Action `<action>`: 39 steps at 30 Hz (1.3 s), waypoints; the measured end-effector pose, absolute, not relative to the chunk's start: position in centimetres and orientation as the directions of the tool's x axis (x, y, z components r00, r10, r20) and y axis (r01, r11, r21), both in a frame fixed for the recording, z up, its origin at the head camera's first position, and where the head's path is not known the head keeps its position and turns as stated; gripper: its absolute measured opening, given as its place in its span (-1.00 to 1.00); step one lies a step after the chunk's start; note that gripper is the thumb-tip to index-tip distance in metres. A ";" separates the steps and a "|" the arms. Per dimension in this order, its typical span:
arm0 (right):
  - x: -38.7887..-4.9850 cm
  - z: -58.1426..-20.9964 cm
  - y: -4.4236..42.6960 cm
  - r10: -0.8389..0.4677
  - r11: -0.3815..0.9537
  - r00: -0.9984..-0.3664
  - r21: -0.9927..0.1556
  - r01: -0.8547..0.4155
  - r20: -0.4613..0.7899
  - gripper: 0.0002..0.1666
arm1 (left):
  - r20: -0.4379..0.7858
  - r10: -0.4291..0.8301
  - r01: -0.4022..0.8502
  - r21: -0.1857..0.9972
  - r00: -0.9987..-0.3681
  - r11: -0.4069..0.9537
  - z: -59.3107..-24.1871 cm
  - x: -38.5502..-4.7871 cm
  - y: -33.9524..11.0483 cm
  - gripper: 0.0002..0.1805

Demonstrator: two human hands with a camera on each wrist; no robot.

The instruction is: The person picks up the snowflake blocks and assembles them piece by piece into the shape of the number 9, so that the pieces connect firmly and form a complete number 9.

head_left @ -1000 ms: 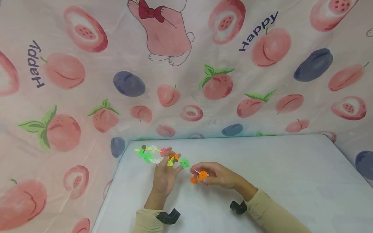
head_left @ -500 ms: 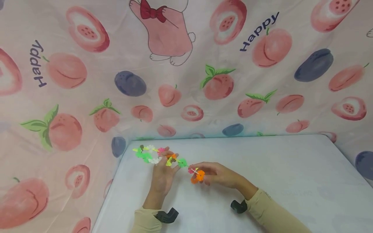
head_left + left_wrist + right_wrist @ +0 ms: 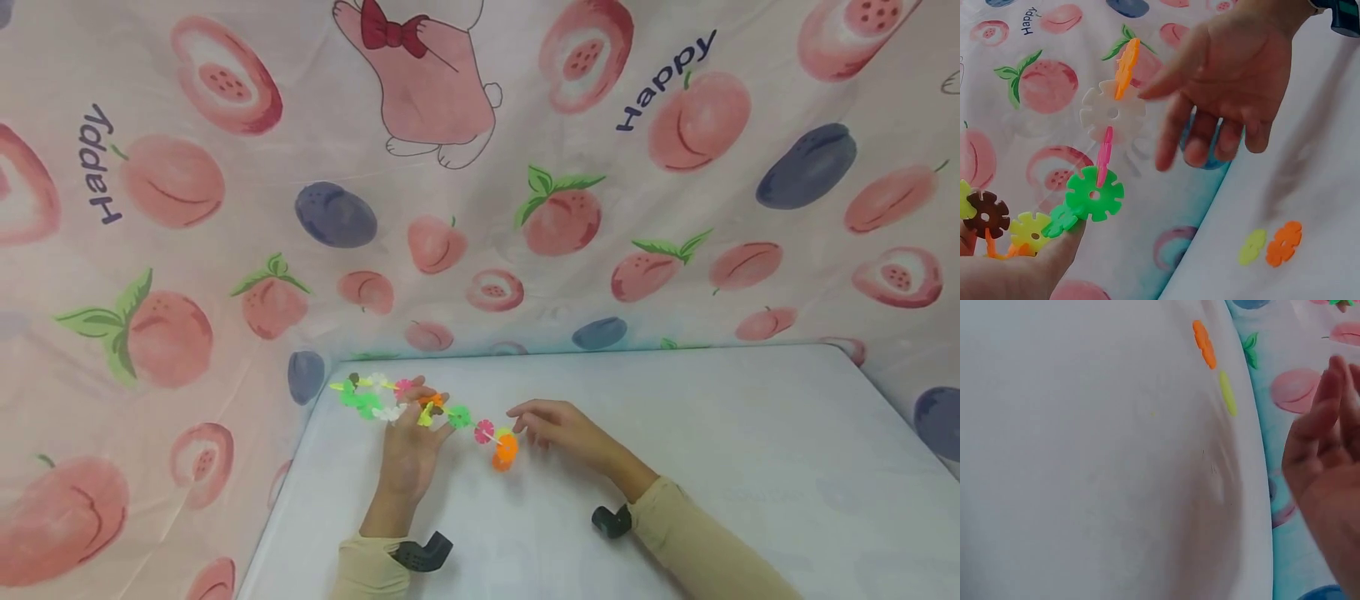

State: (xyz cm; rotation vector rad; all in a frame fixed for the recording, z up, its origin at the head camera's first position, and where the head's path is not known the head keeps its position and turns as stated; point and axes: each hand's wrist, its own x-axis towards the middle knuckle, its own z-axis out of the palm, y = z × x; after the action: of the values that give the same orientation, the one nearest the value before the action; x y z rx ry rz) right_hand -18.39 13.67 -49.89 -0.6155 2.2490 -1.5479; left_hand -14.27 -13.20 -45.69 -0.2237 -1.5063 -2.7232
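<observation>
A chain of colourful notched snowflake discs (image 3: pixel 459 417) runs through my left hand (image 3: pixel 411 454), which holds it around the middle. In the left wrist view, the chain's end rises from the thumb through a green disc (image 3: pixel 1094 194), a pink disc (image 3: pixel 1104 156), a white disc (image 3: pixel 1112 109) and an orange disc (image 3: pixel 1127 69). The other part of the chain, with green and white discs (image 3: pixel 367 404), extends left beyond my fingers. My right hand (image 3: pixel 566 433) hovers just right of the orange end, fingers loosely bent, apart from the chain and holding nothing.
A loose orange disc (image 3: pixel 1205 345) and a yellow-green disc (image 3: pixel 1227 394) lie on the white table (image 3: pixel 712 467). Fruit-printed cloth (image 3: pixel 465 192) hangs behind and left of the table. A black wrist mount (image 3: pixel 423 552) sits at the left sleeve, another (image 3: pixel 612 522) at the right.
My right hand has let go of the chain's orange end and drawn away from it. The left hand has moved slightly left with the chain.
</observation>
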 end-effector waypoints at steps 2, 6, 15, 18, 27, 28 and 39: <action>-18.6 -50.0 13.3 -0.475 0.372 -0.878 -0.917 -0.145 -0.055 -0.57 | 0.134 0.051 0.087 0.843 -0.990 -0.530 -45.6 -14.3 -13.2 -0.73; -18.9 -50.4 12.3 -0.383 0.510 -0.920 -0.849 -0.136 -0.083 -0.67 | 0.132 0.053 0.084 0.841 -0.990 -0.534 -45.4 -14.4 -13.1 -0.74; -19.5 -51.6 10.4 -0.328 0.682 -0.938 -0.715 -0.155 -0.110 -0.82 | 0.136 0.078 0.072 0.834 -0.988 -0.547 -45.6 -14.3 -12.8 -0.75; -19.7 -51.7 9.8 -0.333 0.729 -0.934 -0.663 -0.169 -0.128 -0.76 | 0.137 0.082 0.070 0.833 -0.987 -0.548 -45.8 -14.4 -12.7 -0.76; -19.8 -51.5 8.9 -0.375 0.816 -0.914 -0.522 -0.247 -0.154 -0.66 | 0.154 0.107 0.075 0.843 -0.982 -0.533 -46.2 -14.5 -12.6 -0.75; -19.8 -51.5 8.9 -0.379 0.817 -0.913 -0.518 -0.252 -0.153 -0.67 | 0.155 0.109 0.075 0.844 -0.982 -0.531 -46.2 -14.4 -12.5 -0.75; -19.4 -51.0 9.5 -0.346 0.795 -0.925 -0.573 -0.198 -0.160 -0.71 | 0.146 0.109 0.070 0.857 -0.983 -0.511 -46.0 -14.4 -12.2 -0.75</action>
State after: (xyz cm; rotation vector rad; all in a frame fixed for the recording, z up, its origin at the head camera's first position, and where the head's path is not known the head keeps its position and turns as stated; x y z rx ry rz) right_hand -19.36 9.46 -51.02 -0.4207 2.7278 -0.8292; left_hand -14.36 -12.18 -46.03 -0.2879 -1.5641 -2.7354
